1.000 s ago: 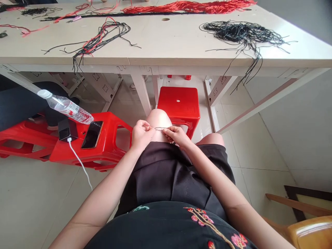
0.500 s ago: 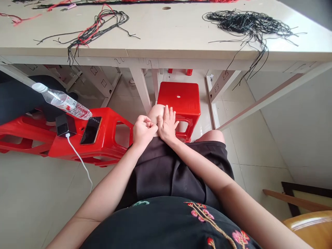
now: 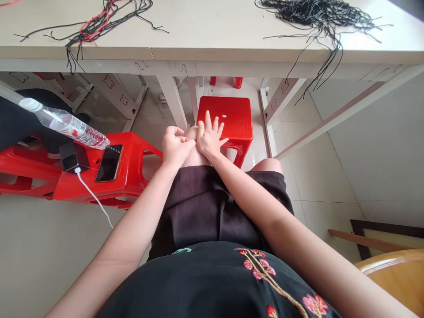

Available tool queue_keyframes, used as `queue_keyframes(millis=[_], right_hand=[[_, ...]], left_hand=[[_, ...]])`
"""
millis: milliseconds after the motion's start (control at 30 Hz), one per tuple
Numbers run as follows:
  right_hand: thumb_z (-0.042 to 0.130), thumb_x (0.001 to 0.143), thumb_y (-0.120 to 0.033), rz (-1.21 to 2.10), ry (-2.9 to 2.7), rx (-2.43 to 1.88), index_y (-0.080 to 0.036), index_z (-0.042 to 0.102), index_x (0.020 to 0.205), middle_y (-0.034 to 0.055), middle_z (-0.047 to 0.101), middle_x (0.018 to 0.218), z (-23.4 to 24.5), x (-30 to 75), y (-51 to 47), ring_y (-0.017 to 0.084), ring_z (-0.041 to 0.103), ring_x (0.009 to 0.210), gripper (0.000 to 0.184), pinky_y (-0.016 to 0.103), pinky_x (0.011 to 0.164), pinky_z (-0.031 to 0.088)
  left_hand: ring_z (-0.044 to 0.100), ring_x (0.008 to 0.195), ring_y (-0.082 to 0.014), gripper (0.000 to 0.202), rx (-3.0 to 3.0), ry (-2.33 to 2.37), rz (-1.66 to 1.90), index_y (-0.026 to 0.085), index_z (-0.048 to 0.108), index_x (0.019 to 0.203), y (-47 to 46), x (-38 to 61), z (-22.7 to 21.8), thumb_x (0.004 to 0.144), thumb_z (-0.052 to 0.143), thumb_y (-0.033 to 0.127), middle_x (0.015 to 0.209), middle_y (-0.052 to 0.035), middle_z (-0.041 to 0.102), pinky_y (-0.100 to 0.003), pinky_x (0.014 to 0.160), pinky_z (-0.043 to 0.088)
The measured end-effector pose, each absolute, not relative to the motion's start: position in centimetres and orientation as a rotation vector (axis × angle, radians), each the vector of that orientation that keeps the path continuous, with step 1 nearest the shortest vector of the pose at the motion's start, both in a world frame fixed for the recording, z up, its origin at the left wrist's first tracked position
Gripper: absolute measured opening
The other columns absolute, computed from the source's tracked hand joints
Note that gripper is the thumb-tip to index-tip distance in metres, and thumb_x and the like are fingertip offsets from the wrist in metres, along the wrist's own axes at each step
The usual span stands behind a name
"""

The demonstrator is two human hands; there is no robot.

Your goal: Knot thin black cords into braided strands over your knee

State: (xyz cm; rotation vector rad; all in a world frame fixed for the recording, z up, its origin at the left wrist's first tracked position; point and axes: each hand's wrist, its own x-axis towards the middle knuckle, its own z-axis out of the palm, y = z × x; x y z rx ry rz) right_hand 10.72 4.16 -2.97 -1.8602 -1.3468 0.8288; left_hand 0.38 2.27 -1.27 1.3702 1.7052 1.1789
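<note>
Midway, it seems, we work a dark cord (image 3: 195,140) at a bare knee (image 3: 195,159): our left hand (image 3: 175,146) pinches it between thumb and finger, while our right hand (image 3: 209,141) lies open just beside, fingers spread. We judge this piece unfinished; anything under the palm we cannot tell. Beyond, black and red cords (image 3: 99,26) at left and a black bundle (image 3: 309,17) at right lie loose on the counter (image 3: 205,33).
</note>
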Motion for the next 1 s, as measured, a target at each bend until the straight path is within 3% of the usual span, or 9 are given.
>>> queue_keyframes(millis=[567, 1000], right_hand=[[0.019, 0.092, -0.056, 0.846, -1.352, -1.942, -0.033, 0.02, 0.146, 0.0065, 0.013, 0.154, -3.1, 10.9, 8.0, 0.036, -0.006, 0.142, 0.059, 0.077, 0.096, -0.008], [0.023, 0.091, -0.055, 0.875, -1.345, -1.946, -0.027, 0.032, 0.142, 0.0103, 0.024, 0.152, -2.6, 10.9, 8.5, 0.037, 0.004, 0.142, 0.059, 0.076, 0.099, -0.006]], left_hand=[[0.039, 0.042, -0.0074, 0.04, 1.254, 1.684, 1.152, 0.022, 0.045, 0.082, 4.5, 0.1, -1.2, 0.049, 0.062, 0.006, 0.057, 0.0067, 0.052, -0.021, 0.045, 0.025], [0.039, 0.042, -0.008, 0.036, 1.25, 1.648, 1.14, 0.023, 0.045, 0.079, 4.9, -0.1, -1.1, 0.049, 0.062, 0.01, 0.056, 0.0062, 0.052, -0.022, 0.044, 0.027]])
